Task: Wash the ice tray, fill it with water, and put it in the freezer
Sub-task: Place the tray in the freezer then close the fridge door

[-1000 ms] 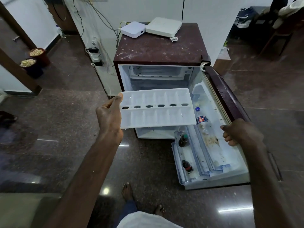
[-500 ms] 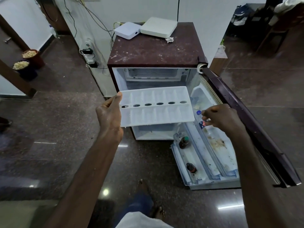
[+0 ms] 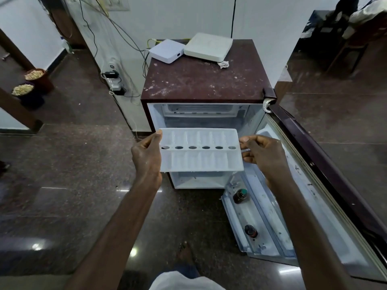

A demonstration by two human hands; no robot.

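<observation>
A white plastic ice tray (image 3: 201,150) with two rows of cells and a middle row of round holes is held level in front of the small open fridge (image 3: 205,80). My left hand (image 3: 146,155) grips its left end, thumb on top. My right hand (image 3: 262,152) pinches its right end. The freezer compartment (image 3: 204,111) shows as a white box at the top of the fridge interior, behind and above the tray. Whether the cells hold water I cannot tell.
The fridge door (image 3: 303,185) swings wide open to the right, with small dark bottles (image 3: 240,195) in its racks. Two white boxes (image 3: 208,47) sit on the maroon fridge top. A power strip with cables (image 3: 113,80) leans against the wall at left. Two pots (image 3: 31,84) stand at far left.
My right hand left the door and came across to grip the tray's right end. The view moved closer to the fridge.
</observation>
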